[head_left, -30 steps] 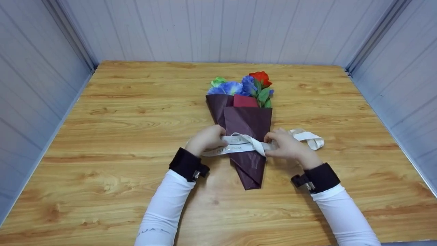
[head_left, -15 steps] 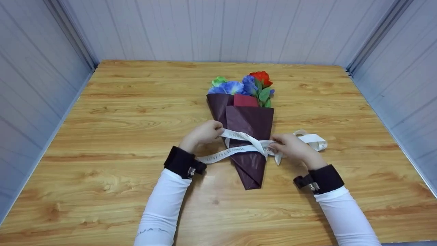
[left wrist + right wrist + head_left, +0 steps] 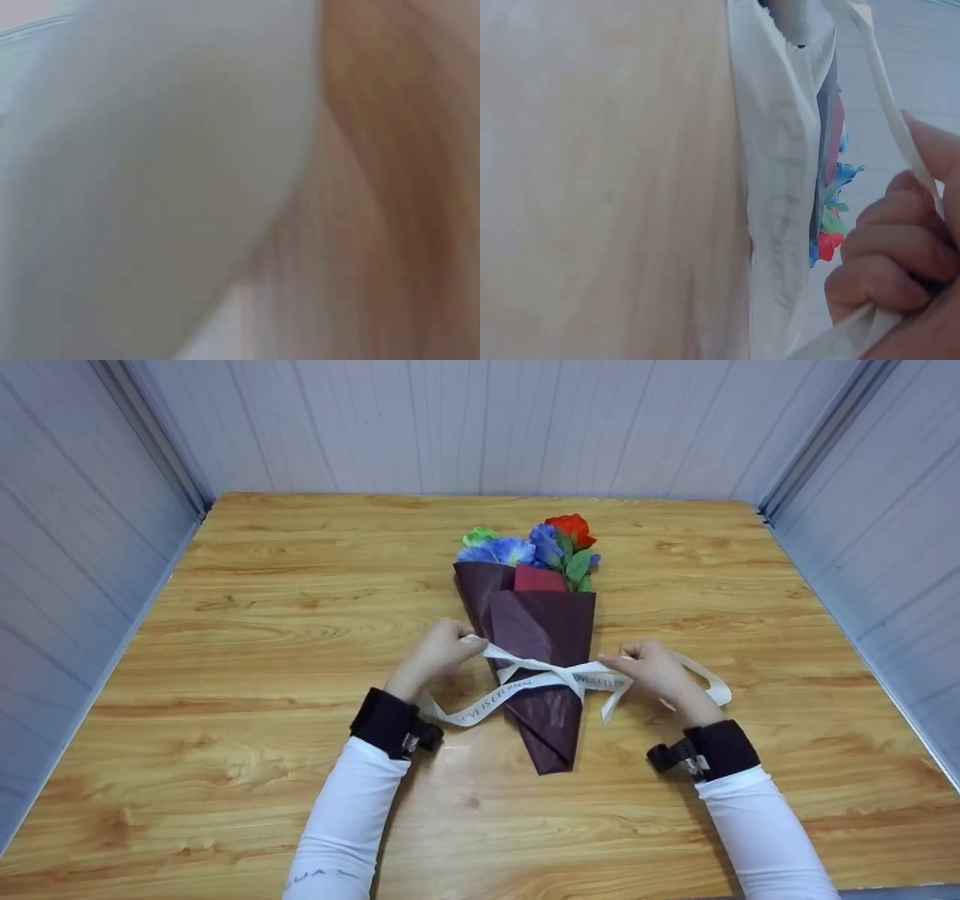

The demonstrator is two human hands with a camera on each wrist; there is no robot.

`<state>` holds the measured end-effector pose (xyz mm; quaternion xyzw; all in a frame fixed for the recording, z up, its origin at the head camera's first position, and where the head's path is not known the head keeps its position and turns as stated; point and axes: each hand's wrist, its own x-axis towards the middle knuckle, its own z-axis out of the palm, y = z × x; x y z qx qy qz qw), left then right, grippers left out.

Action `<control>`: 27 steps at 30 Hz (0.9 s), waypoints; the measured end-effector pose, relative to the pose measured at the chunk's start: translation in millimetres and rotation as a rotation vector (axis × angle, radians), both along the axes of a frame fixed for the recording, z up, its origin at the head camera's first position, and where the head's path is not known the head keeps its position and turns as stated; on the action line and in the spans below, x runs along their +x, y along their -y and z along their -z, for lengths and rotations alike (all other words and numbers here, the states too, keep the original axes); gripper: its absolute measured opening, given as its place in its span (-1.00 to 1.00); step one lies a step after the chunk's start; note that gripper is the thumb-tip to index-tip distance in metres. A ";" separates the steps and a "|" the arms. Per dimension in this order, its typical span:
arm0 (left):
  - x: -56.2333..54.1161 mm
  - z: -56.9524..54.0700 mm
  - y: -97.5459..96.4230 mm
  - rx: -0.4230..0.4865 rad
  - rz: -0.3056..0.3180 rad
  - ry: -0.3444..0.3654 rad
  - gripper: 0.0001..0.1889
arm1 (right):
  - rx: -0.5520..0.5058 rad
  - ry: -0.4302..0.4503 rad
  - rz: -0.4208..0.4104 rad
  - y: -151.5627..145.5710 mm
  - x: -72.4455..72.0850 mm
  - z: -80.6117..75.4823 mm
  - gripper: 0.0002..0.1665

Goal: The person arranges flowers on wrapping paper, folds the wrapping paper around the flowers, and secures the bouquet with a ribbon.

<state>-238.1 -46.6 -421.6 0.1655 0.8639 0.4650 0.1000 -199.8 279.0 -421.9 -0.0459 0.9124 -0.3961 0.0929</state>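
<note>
A bouquet of blue, red and green flowers (image 3: 510, 551) in dark purple wrapping paper (image 3: 547, 622) lies on the table. Around its middle runs a white printed ribbon (image 3: 487, 703), crossed at the front with a small loop. My left hand (image 3: 439, 654) pinches one part of the ribbon at the bouquet's left edge. To the right, my right hand (image 3: 656, 671) pinches another part, and the ribbon stretches taut between both hands. In the right wrist view the right hand's fingers (image 3: 889, 247) are curled, with ribbon (image 3: 776, 187) passing through them. A blurred pale strip (image 3: 165, 172) fills much of the left wrist view.
The wood-grain table (image 3: 262, 622) stretches around the bouquet. Pale panelled walls (image 3: 480, 427) stand at its back and on both sides. A loose ribbon end (image 3: 716, 686) trails beyond the right hand, and another hangs near the left wrist.
Both hands have moved apart, the left leftward and up, the right slightly rightward. The ribbon between them has drawn tighter at the crossing. The bouquet has stayed nearly in place.
</note>
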 end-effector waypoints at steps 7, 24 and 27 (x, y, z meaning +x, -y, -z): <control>-1.3 4.9 11.0 -0.026 -0.039 -0.041 -0.58 | 0.107 0.023 0.074 -9.6 -6.5 3.8 -0.39; -0.4 5.1 26.6 -0.023 0.132 -0.001 -0.80 | 0.074 -0.025 0.145 -20.1 -9.4 7.1 -0.45; 5.0 5.8 18.2 0.025 0.369 0.013 -0.61 | 0.068 -0.050 0.140 -19.2 -9.3 7.5 -0.45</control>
